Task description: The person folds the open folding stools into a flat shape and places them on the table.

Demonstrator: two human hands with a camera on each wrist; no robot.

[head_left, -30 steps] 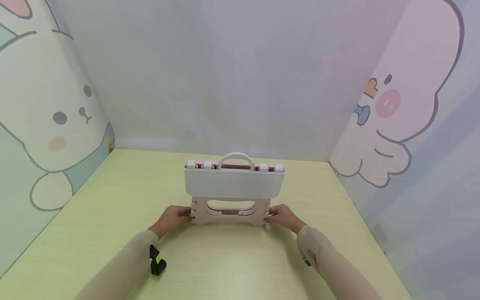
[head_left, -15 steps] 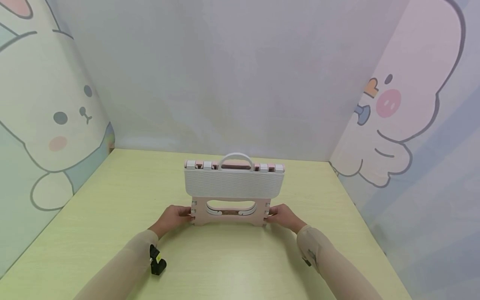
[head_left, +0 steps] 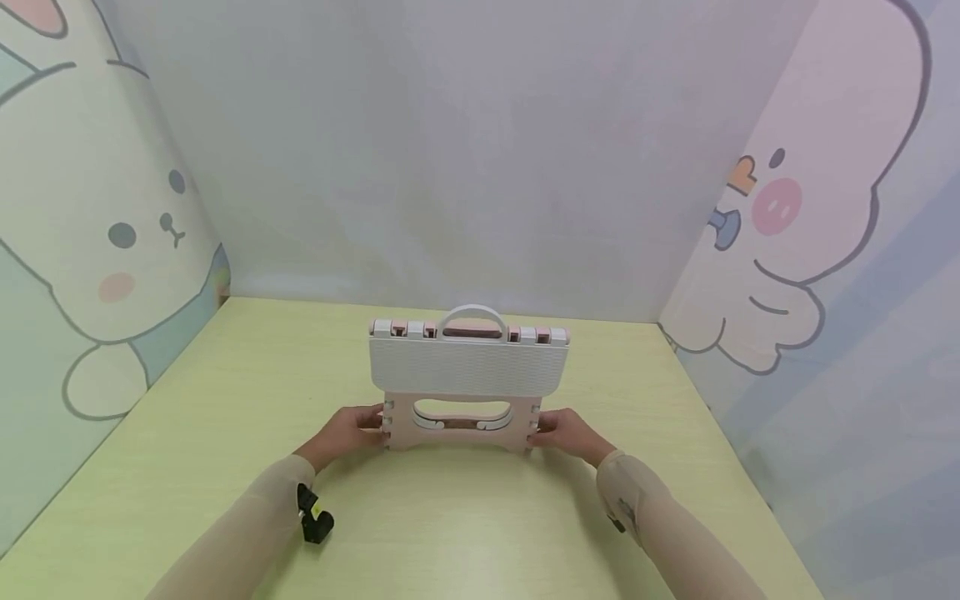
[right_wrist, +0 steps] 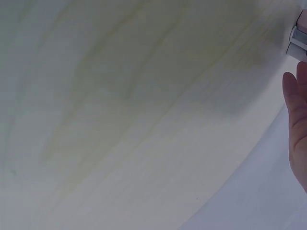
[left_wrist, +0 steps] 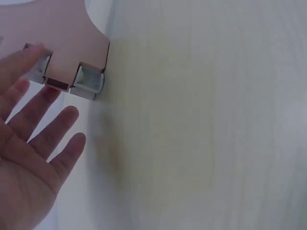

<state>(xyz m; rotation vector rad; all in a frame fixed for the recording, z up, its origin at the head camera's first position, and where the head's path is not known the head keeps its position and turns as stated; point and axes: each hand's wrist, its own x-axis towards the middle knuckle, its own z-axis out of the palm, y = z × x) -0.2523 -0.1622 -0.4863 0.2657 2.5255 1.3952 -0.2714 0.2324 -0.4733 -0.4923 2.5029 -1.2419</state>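
A folding step stool (head_left: pixel 468 367), white on top and pale pink below with a white carry handle, stands on edge on the table, folded nearly flat. At its lower left side is my left hand (head_left: pixel 345 435). The left wrist view shows this hand's thumb over the notched pink edge (left_wrist: pixel 62 64) and its fingers spread and fairly straight. My right hand (head_left: pixel 572 435) is at the lower right side, thumb and fingertips by the edge. In the right wrist view, its outer fingers (right_wrist: pixel 295 103) are straight, just below the stool's corner (right_wrist: pixel 298 42); the rest is cut off.
The pale yellow wooden table (head_left: pixel 465 517) reaches back to a grey-white curtain (head_left: pixel 450 167). Printed side panels flank it, with a white rabbit (head_left: pixel 112 183) on the left and a pale pink character (head_left: pixel 825 167) on the right. A black wrist mount (head_left: pixel 315 517) sits on my left sleeve.
My left hand has shifted very slightly, and the gap between its thumb and fingers looks a little wider. The stool stays in the same place.
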